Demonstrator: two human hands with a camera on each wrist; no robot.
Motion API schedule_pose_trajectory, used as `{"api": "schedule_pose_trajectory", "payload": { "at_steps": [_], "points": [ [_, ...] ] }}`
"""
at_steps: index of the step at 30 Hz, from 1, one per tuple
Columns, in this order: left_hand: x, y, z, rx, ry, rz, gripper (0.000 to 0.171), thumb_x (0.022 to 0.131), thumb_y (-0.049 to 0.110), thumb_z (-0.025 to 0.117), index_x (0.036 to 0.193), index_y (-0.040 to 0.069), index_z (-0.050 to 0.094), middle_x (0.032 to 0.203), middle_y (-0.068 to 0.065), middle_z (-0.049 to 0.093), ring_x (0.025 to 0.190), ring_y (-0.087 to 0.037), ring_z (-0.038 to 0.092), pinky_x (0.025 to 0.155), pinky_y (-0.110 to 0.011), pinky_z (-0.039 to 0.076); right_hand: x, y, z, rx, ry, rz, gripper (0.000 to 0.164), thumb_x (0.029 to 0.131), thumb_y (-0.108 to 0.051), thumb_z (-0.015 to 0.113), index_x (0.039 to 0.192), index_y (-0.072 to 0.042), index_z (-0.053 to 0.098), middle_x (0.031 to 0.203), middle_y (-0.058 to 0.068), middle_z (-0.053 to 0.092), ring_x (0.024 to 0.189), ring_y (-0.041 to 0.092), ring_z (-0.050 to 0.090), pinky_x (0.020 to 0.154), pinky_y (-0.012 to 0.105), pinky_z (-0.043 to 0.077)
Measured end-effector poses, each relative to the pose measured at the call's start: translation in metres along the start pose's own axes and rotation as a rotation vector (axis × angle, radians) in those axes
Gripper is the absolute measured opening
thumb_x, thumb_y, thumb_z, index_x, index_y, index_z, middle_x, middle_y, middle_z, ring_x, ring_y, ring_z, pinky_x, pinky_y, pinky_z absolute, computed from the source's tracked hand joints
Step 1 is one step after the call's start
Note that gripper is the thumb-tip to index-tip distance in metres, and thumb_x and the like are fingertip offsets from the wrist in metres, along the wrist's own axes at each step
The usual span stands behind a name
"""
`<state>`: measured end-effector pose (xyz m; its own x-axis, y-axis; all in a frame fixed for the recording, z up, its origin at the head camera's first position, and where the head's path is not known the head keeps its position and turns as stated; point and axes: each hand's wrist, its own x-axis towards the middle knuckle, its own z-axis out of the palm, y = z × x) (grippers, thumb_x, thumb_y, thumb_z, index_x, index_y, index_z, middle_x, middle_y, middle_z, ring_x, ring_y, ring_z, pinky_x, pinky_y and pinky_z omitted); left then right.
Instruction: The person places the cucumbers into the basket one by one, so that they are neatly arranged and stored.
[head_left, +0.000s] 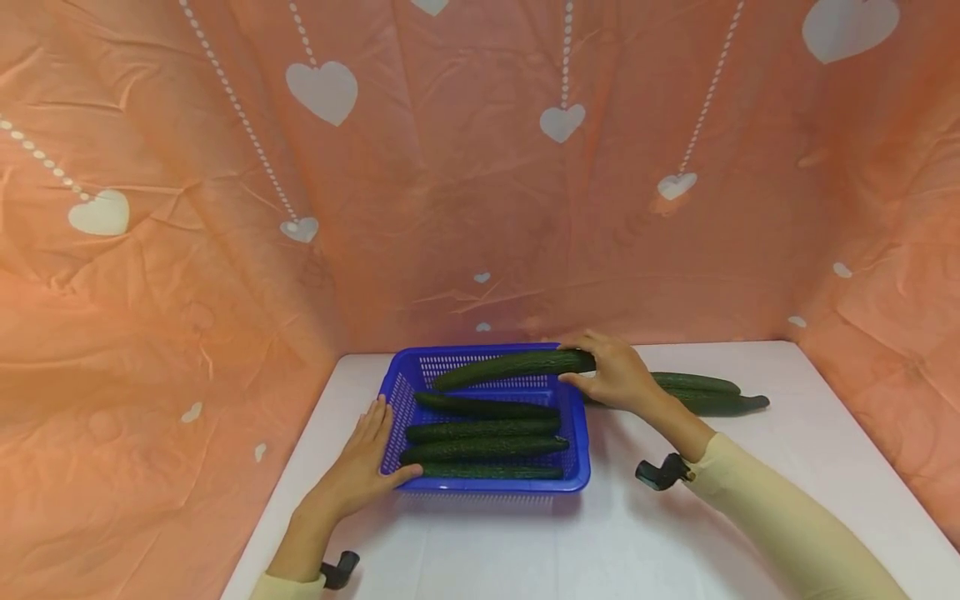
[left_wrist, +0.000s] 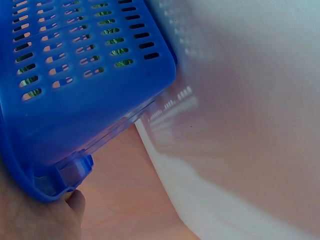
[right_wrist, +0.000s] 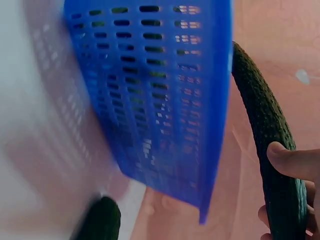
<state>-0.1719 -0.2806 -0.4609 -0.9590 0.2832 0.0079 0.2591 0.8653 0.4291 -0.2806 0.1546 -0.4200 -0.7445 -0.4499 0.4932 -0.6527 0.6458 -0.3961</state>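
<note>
My right hand [head_left: 615,371] grips one end of a long dark green cucumber [head_left: 510,367], with the thumb pressed on its near side. This cucumber reaches over the far right part of a blue plastic basket [head_left: 583,450], above its rim as the right wrist view shows. Several cucumbers [head_left: 487,450] lie side by side inside the basket. At the basket's near left corner rests my left hand [head_left: 363,462], fingers extended along the left rim and thumb on the front rim. In the left wrist view only part of that hand [left_wrist: 45,215] shows below the corner.
More cucumbers [head_left: 705,396] lie on the white table [head_left: 495,550] to the right of the basket, partly behind my right forearm. Orange cloth [head_left: 465,208] with white hearts hangs around the table's back and sides. A dark wrist camera [head_left: 660,472] sits on my right wrist.
</note>
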Motion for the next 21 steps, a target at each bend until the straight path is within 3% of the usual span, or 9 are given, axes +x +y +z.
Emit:
{"api": "schedule_pose_trajectory", "payload": {
  "at_steps": [8, 15, 21],
  "points": [
    [0.000, 0.000, 0.000, 0.016, -0.011, -0.007, 0.117, 0.097, 0.064, 0.070, 0.167, -0.009, 0.011, 0.178, -0.025, -0.003, 0.165, -0.044, -0.004, 0.132, -0.062, 0.007, 0.023, -0.006, 0.025, 0.051, -0.111, -0.021, 0.044, 0.087, -0.030, 0.092, 0.125, -0.013, 0.078, 0.132, 0.011, 0.073, 0.127, 0.038, 0.065, 0.112, 0.061, 0.049],
    [0.000, -0.003, 0.000, 0.024, -0.016, -0.006, 0.118, 0.097, 0.065, 0.069, 0.168, -0.009, 0.011, 0.178, -0.025, -0.002, 0.165, -0.045, -0.003, 0.132, -0.063, 0.007, 0.035, -0.007, 0.041, 0.109, -0.234, -0.064, 0.042, 0.088, -0.031, 0.091, 0.126, -0.017, 0.078, 0.130, 0.007, 0.074, 0.134, 0.038, 0.061, 0.118, 0.065, 0.043],
    [0.000, -0.004, 0.002, 0.019, -0.010, 0.003, 0.117, 0.097, 0.065, 0.069, 0.168, -0.008, 0.011, 0.178, -0.025, -0.002, 0.165, -0.045, -0.004, 0.132, -0.063, 0.007, 0.039, -0.011, 0.053, 0.119, -0.277, 0.005, 0.043, 0.089, -0.030, 0.090, 0.128, -0.016, 0.077, 0.137, 0.011, 0.071, 0.146, 0.041, 0.052, 0.123, 0.064, 0.037]
  ]
}}
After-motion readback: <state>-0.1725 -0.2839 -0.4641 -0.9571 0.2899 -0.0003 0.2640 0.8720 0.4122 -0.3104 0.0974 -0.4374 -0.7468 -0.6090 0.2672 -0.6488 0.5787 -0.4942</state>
